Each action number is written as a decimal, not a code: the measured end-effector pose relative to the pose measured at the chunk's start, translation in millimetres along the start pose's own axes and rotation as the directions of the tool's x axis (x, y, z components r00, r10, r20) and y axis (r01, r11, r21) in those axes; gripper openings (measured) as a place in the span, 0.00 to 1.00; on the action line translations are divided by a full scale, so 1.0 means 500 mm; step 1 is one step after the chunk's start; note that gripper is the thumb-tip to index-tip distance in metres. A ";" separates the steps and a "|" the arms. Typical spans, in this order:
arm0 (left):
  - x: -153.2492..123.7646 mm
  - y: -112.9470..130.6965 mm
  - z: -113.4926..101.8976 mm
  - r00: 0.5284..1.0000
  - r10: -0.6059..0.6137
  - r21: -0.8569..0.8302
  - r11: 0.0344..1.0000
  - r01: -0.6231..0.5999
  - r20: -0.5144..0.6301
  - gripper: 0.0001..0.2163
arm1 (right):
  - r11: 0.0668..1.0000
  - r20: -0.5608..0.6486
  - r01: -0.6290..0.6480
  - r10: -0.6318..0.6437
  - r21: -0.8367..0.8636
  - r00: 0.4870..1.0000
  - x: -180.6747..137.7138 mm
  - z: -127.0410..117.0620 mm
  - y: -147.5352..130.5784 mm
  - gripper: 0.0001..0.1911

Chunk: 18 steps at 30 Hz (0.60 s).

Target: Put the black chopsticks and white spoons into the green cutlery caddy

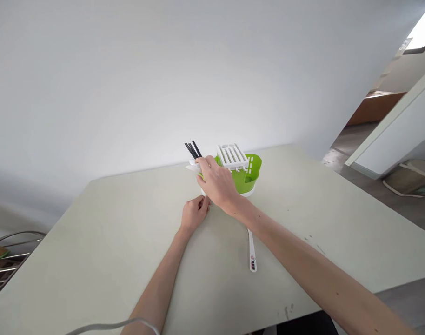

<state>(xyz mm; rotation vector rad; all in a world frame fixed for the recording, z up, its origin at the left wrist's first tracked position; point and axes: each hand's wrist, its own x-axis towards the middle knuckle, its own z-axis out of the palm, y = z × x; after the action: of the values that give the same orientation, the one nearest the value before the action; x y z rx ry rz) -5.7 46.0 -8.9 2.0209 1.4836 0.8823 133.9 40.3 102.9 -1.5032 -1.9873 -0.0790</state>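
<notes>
A green cutlery holder (249,174) with a white slotted lid (232,156) stands on a white base at the far middle of the pale table (94,242). Black chopsticks (192,150) stick up at its left side. My right hand (216,182) reaches over the holder's left side, fingers closed round a white utensil near the chopsticks. My left hand (195,213) rests on the table just in front of the holder, fingers curled in; whether it holds anything is hidden. A white spoon handle (252,253) lies on the table, partly under my right forearm.
A white wall stands behind the table. A metal wire rack (6,260) sits off the table's left edge. At the right, a white door and grey floor with a basket (413,179). A grey cable (111,325) crosses the bottom edge.
</notes>
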 end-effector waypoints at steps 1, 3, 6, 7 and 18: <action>0.000 0.001 0.000 1.000 -0.002 0.003 1.000 0.002 0.001 0.17 | 0.999 -0.003 -0.005 0.005 0.036 1.000 -0.005 0.000 0.002 0.17; -0.001 0.002 -0.001 1.000 -0.011 0.007 1.000 0.011 0.001 0.17 | 0.991 -0.021 -0.005 0.007 0.130 1.000 -0.019 -0.005 0.008 0.16; -0.001 0.003 -0.001 1.000 -0.027 0.003 1.000 0.027 0.004 0.17 | 0.955 -0.050 0.019 -0.005 0.297 0.999 -0.055 -0.028 0.021 0.12; -0.001 0.003 -0.001 1.000 -0.025 0.004 1.000 0.025 0.004 0.17 | 0.936 -0.049 0.032 -0.016 0.349 0.999 -0.070 -0.038 0.027 0.11; -0.001 -0.008 0.005 1.000 0.006 0.022 1.000 -0.007 0.012 0.21 | 0.927 0.321 -0.303 0.224 0.222 0.920 -0.278 -0.065 0.149 0.10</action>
<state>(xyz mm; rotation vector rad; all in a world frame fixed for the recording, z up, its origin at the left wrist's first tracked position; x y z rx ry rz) -6.3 46.9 -13.4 2.0447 1.4879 0.8588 234.1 -64.9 33.4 -1.6591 -1.8948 0.5356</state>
